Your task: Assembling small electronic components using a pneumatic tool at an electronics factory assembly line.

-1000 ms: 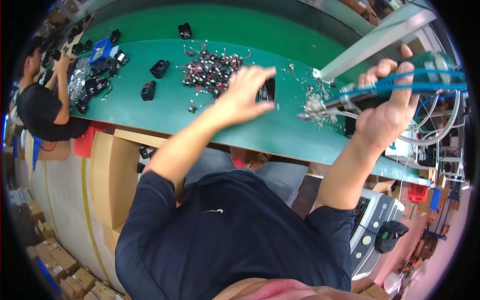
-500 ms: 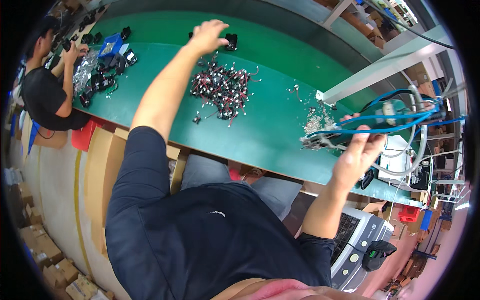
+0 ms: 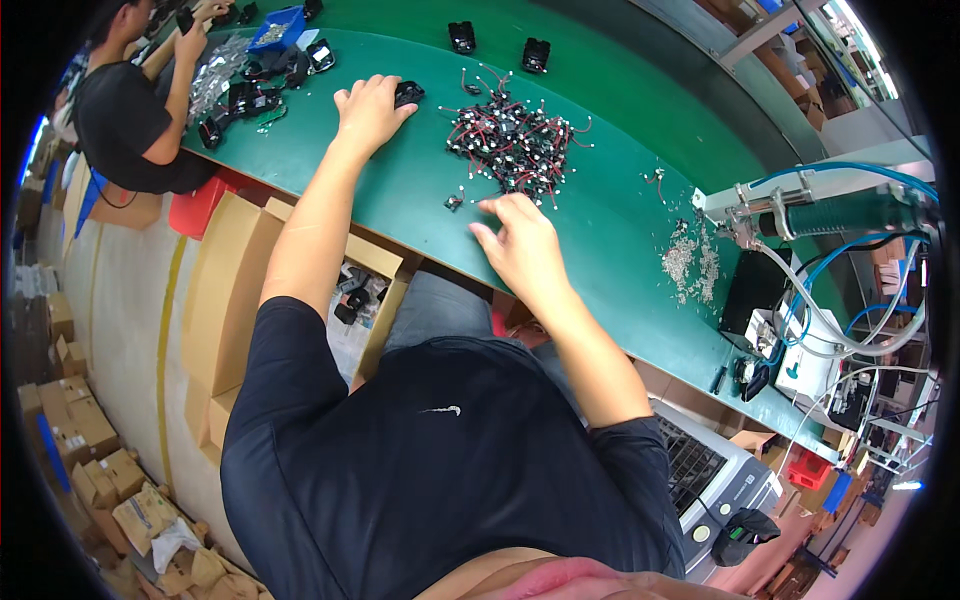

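Note:
On the green workbench (image 3: pixel 420 215), my left hand (image 3: pixel 368 118) is closed around a black plastic housing (image 3: pixel 408 94), partly hidden by the fingers. My right hand (image 3: pixel 525 245) hovers over the near side of a pile of small black parts with red and black wires (image 3: pixel 515 140). Its fingers are bent and the thumb stands apart, with nothing visible between them. A single small wired part (image 3: pixel 454 202) lies just left of its fingertips. Two more black housings, one (image 3: pixel 461 38) and another (image 3: pixel 536 55), rest farther back.
At the right hangs a tool with a dark green grip (image 3: pixel 850 220), amid blue and grey hoses. Small metal pieces (image 3: pixel 685 262) are scattered below it. A co-worker (image 3: pixel 125 125) sits at the far left near a blue bin (image 3: pixel 277 30). An opened cardboard box (image 3: pixel 235 290) stands under the bench edge.
My right hand has left the hoses and tool at the right and come over to the wired pile. My left hand has come back from the far side, now holding a black housing. The view has shifted.

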